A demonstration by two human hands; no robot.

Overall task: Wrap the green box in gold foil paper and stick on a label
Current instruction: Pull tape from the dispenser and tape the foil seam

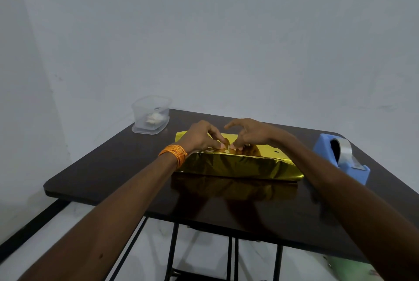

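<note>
Box (238,165), fully covered in gold foil paper (267,153), is lying flat near the middle of the dark tabletop (102,167). Blue tape dispenser (340,160) is standing just right of the box. Clear plastic container (150,115), holding something white, is sitting beyond the box's far left corner. Left hand (199,136) and right hand (251,133) are meeting over the box's top, fingers curled, tips pinching the gold foil paper close to the near edge. Orange thread band (174,153) is circling the left wrist, beside the box's left end.
</note>
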